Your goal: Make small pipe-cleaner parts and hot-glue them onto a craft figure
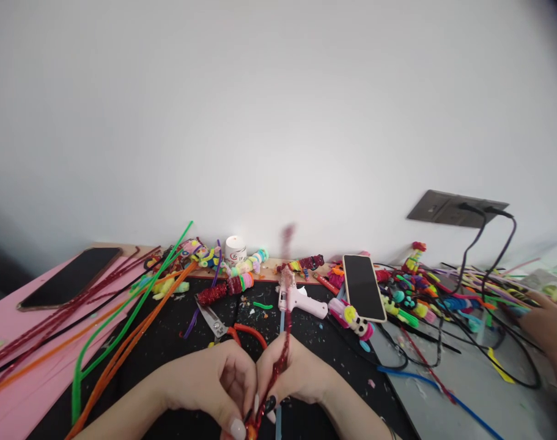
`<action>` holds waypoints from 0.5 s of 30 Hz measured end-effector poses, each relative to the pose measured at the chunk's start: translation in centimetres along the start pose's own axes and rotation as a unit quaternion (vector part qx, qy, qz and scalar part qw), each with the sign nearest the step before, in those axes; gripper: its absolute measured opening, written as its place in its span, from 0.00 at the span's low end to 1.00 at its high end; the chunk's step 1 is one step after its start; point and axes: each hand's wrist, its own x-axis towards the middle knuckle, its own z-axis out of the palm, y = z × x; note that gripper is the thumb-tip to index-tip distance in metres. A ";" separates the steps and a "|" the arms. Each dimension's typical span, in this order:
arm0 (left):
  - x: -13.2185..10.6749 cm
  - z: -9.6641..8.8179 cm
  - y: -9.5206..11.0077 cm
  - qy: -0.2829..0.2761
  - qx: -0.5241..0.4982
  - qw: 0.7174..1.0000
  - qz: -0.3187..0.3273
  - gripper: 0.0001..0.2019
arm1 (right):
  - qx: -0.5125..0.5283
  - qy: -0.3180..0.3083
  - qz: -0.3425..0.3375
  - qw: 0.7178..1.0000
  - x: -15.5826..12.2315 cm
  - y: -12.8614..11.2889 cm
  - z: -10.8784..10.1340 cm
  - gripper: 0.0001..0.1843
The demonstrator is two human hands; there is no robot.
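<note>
Low over the black tabletop (351, 379), the right hand (301, 370) is clamping its fingers on a red tinsel pipe cleaner (279, 365); the left hand (207, 374) is pinching beside its lower end, where gripping close is probably giving steadier control.

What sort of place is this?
Probably a handicraft workspace: there are orange-handled scissors, a pale glue gun and many colorful fuzzy stems.
</note>
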 end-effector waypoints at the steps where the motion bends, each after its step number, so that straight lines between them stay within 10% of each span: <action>1: 0.1 0.0 0.1 0.010 0.006 1.000 0.010 0.13 | 0.005 0.011 -0.006 1.000 0.2 0.0 0.0 0.15; 15: 1.3 -0.9 0.7 0.301 0.307 0.864 0.260 0.06 | -0.194 0.317 -0.241 0.896 1.6 -0.6 -0.6 0.08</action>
